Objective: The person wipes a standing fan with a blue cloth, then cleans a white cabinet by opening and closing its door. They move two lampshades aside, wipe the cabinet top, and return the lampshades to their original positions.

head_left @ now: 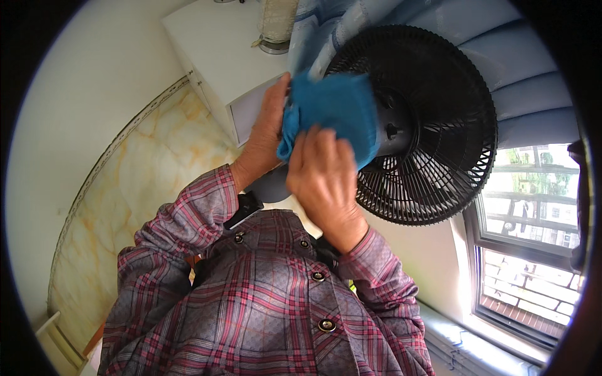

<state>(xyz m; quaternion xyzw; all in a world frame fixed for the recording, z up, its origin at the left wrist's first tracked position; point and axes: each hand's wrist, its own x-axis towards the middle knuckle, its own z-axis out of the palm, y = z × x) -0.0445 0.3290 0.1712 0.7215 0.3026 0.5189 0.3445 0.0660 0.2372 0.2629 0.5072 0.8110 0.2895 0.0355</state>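
the left hand (266, 128) grasps the left edge of the blue cloth (342, 109), seemingly to steady it over the back of the black fan (461, 81), while the blurred right hand (326, 178) has bent fingers on it, pinching or only pressing, i cannot tell.

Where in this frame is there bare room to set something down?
The white cabinet top looks bare left of the pale cylinder; so does the marbled floor between wall and left sleeve. Crowded: the black fan, with blue cloth, left hand, right hand and blue curtain.
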